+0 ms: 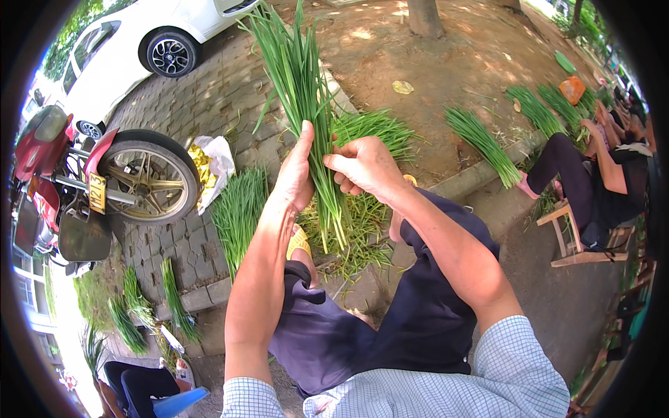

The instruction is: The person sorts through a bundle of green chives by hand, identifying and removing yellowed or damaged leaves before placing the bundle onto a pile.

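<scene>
A thick bunch of green chives (296, 76) stands nearly upright in front of me, pale stem ends down. My left hand (296, 174) is closed around its middle, thumb along the front. Against the right side of the bunch, my right hand (368, 167) has its fingers curled and its thumb and forefinger pinched; what lies between them is too small to make out. Under the stem ends, a heap of loose chive trimmings (362, 240) covers the ground between my feet. More chives lie in a pile (240, 216) to the left and another pile (380, 132) beyond my right hand.
At left stand a red motorcycle (139, 174) and a white and yellow bag (212, 167); a white car (118, 56) is behind. Chive bunches (481, 143) line the curb (481, 174) at right, near a seated person (592, 174). Another person (139, 386) sits at lower left.
</scene>
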### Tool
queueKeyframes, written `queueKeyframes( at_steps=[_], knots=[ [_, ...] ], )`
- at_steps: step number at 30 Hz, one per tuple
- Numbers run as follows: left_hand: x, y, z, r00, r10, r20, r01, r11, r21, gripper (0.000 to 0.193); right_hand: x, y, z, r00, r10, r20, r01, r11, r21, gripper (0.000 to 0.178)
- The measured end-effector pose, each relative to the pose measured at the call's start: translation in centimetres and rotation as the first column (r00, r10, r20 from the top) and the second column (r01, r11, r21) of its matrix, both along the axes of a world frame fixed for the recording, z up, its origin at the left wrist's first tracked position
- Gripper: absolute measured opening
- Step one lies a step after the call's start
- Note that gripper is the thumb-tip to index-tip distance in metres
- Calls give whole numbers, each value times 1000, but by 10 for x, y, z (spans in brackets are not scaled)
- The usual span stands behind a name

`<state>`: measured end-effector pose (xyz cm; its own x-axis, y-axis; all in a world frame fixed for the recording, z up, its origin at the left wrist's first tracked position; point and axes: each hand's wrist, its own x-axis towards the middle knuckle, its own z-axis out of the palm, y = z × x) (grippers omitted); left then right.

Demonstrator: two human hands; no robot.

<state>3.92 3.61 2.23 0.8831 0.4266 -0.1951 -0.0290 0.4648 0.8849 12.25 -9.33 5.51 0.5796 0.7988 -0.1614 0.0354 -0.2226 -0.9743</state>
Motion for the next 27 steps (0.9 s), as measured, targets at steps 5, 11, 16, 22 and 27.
queueKeyframes(
  at_steps=[5, 11, 16, 22, 27],
  knots=[
    [-1, 0, 2, 1000, 20, 8, -20, 1000, -20, 62, 2, 2, -7, 999, 11, -40, -9, 998, 59, 23],
    [-2, 2, 6, 997, 81, -5, -81, 991, -104, 61, 3, -2, -7, 994, 14, -111, 3, 988, 152, 22],
    [-8, 3, 11, 998, 49, 28, -48, 998, -30, 39, 5, -6, 1, 990, 4, -139, 22, 983, 182, 18],
    [-11, 10, 14, 997, 15, 70, -14, 1000, -22, 30, 10, -7, -6, 964, -11, -264, 82, 962, 259, 18],
    [-14, 9, 19, 999, 31, 32, -31, 999, 11, 25, 9, -4, -9, 910, -8, -415, 154, 936, 318, 18]
  ],
)
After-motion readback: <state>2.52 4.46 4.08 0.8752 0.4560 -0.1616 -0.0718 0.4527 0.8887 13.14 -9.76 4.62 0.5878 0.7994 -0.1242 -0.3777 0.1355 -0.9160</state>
